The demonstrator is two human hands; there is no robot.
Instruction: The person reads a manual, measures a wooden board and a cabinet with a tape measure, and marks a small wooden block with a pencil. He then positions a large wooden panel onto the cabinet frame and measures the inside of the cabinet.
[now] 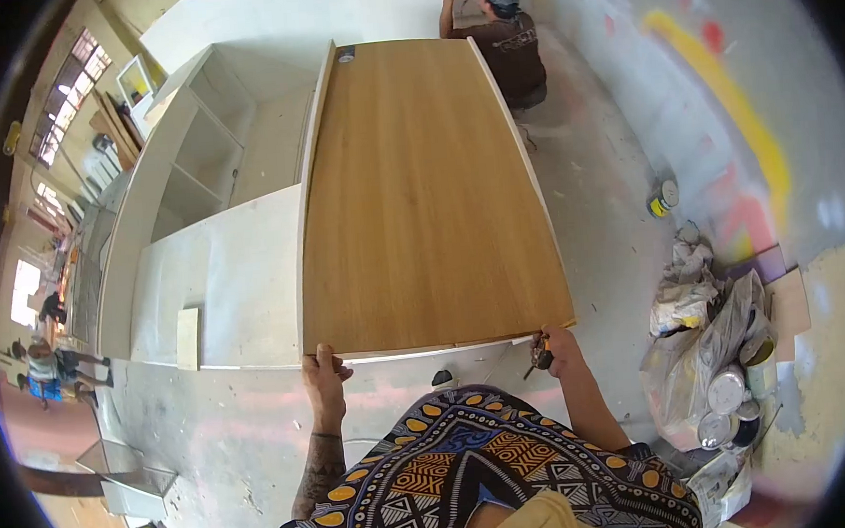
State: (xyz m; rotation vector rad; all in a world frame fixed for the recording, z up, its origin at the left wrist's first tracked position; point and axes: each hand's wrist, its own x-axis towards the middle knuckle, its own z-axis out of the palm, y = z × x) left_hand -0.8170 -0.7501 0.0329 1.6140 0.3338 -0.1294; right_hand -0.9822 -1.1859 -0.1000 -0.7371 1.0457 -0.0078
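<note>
A long wood-grain panel (pixel 418 196) with pale side edges lies in front of me, its near end close to my body. My left hand (pixel 325 381) is closed on its near left corner, thumb on top. At the near right corner is my right hand (pixel 565 354), fingers closed around a black-and-orange tool (pixel 542 353) that looks like a screwdriver, its thin tip pointing down. That hand also touches the panel's corner. A small dark round object (pixel 346 54) rests at the panel's far left corner.
A white cabinet carcass (pixel 220 276) with compartments lies left of the panel. At the far right a co-worker (pixel 511 50) crouches. Paint cans (pixel 725 393) and plastic bags (pixel 685 364) stand along the right wall; another can (pixel 663 198) sits farther off. People (pixel 47 369) are at far left.
</note>
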